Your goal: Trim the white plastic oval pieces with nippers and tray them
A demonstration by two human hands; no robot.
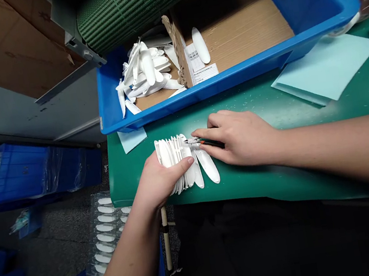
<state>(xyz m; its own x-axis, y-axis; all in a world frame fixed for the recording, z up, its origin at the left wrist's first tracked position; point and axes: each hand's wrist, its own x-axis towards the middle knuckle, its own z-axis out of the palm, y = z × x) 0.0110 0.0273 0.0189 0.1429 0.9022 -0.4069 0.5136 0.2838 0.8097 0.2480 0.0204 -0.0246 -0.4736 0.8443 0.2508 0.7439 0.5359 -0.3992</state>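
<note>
While the left hand (163, 178) keeps its grip closed on a fanned stack of white plastic pieces (176, 162), thumb lying across the top, the right hand (240, 138) grips small side cutters (204, 142) with green handles, their metal tips over the stack. The stack rests on the green table (257, 108) at lower center, its last pieces splayed toward the lower right. At top center, a blue bin (108, 98) holds a cardboard divider (177, 50) and more white pieces (147, 69). Light blue sheets (326, 69) lie on the table at right, and a clear tray (103, 234) of white pieces sits below the table's edge at lower left.
</note>
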